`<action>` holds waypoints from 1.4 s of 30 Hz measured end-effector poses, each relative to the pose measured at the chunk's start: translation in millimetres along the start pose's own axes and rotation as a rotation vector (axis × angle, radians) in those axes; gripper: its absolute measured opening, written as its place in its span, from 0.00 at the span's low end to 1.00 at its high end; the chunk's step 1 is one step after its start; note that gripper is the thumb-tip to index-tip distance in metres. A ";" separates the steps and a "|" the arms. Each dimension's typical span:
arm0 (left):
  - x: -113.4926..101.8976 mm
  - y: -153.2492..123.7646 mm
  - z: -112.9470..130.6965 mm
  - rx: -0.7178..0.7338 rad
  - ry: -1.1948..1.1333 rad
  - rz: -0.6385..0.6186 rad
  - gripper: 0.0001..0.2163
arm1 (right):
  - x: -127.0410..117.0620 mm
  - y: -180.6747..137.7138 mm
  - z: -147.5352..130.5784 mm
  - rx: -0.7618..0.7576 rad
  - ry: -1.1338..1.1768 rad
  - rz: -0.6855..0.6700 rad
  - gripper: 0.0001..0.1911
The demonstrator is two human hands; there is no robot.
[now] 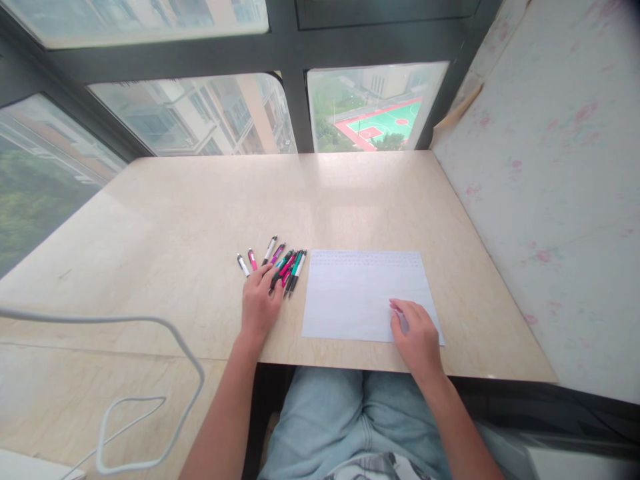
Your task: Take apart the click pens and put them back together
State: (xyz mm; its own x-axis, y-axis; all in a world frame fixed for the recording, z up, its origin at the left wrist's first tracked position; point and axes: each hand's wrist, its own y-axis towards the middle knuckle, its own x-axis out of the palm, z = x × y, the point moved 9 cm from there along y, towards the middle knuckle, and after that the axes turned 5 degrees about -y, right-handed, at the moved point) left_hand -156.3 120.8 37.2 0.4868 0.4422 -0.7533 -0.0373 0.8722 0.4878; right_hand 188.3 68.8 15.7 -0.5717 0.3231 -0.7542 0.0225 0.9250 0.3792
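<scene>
Left hand (260, 301) spread flat over the pens (283, 262); right hand (419, 337) curled on the sheet (357, 293), grip unclear to us — a careless sweep, we judge, could scatter pens.

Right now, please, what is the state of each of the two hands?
Left hand: open, fingers resting on the pens, gripping none.
Right hand: loosely open, resting on the paper, holding nothing.

Pink, green, black and white pens (280, 263) fan out on the beige marbled table (175, 220); white paper (360, 293), faint lines on top.
</scene>
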 end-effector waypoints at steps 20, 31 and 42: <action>61.3 -38.3 156.7 0.198 -0.167 -0.319 0.15 | 21.2 3.4 -41.2 -0.204 -0.282 -0.152 0.20; 79.1 -52.5 162.4 0.244 -0.177 -0.421 0.13 | 29.9 -1.3 -37.1 -0.199 -0.285 -0.167 0.20; 77.4 -51.5 164.5 0.230 -0.220 -0.439 0.13 | 33.7 -3.2 -33.1 -0.186 -0.295 -0.191 0.20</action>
State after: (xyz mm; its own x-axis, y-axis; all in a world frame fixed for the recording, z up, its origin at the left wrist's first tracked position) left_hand 26.8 75.6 26.4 0.5857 -0.0290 -0.8100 0.3908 0.8856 0.2508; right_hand 141.9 70.1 6.8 -0.2904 0.2176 -0.9318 -0.2260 0.9307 0.2878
